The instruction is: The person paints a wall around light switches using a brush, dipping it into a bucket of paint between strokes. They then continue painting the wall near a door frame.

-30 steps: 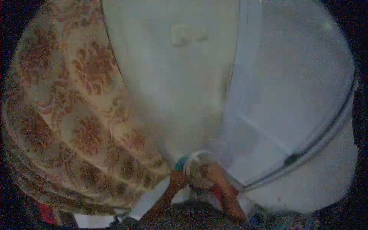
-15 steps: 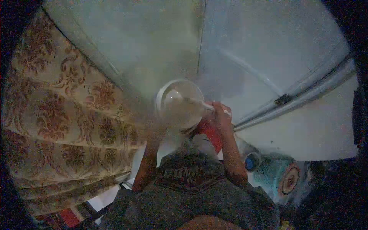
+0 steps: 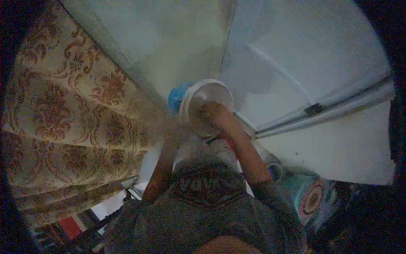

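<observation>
A round white-rimmed bowl (image 3: 231,96) is in front of my chest, its opening facing up toward the camera. My left hand (image 3: 178,129) is at the bowl's lower left side and appears to grip it, though blur hides the single fingers. Over the bowl's opening lies my right hand (image 3: 215,116), its fingers reaching inside. They are too dark to show whether they hold anything. Behind the bowl, on the left, a blue rounded object (image 3: 176,98) shows. Something red (image 3: 230,143) is partly covered below my right wrist.
On the left hangs a patterned brown curtain (image 3: 55,106). A pale panel with a metal rail (image 3: 287,122) runs along the right. At lower right is a teal item with a round patterned end (image 3: 312,198). The light is dim and grainy.
My right hand has moved left from the white stick-like handle it held, over the bowl's opening. The bowl has shifted slightly up and right, and the blue object has come into view.
</observation>
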Demonstrator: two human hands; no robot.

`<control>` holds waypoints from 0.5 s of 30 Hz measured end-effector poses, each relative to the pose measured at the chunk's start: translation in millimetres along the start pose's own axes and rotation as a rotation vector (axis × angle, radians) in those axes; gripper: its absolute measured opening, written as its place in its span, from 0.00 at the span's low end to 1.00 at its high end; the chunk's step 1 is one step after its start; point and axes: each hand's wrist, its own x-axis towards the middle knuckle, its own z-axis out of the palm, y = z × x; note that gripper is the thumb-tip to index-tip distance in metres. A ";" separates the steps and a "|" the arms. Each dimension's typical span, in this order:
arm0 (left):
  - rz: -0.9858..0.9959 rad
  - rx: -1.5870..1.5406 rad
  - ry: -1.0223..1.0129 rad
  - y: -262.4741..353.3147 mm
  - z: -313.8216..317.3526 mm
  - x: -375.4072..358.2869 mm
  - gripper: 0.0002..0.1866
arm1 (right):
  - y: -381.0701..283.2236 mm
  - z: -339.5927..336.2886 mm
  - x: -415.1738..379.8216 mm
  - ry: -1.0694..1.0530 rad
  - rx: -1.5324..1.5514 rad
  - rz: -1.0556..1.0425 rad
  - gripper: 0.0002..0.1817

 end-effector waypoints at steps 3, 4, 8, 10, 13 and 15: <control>-0.054 -0.041 0.003 -2.8 1.4 -3.4 0.17 | -7.9 -28.3 -26.3 0.169 0.225 0.040 0.13; -0.061 -0.045 0.002 -11.8 11.7 -5.6 0.17 | -21.2 -38.2 -36.2 0.161 0.223 0.041 0.13; -0.256 -0.226 -0.025 -38.7 30.6 -4.3 0.17 | -24.2 -54.3 -52.0 0.457 0.770 0.399 0.15; -0.187 -0.226 0.010 -28.0 19.0 1.2 0.17 | -9.3 -44.9 -45.1 0.539 0.695 0.300 0.16; -0.446 -0.097 -0.304 5.4 -8.2 11.3 0.20 | -4.6 -31.2 -22.4 0.329 0.828 0.471 0.13; -0.130 -0.213 -0.232 -0.9 0.0 2.9 0.23 | -13.9 -15.1 -14.4 0.494 0.160 0.200 0.13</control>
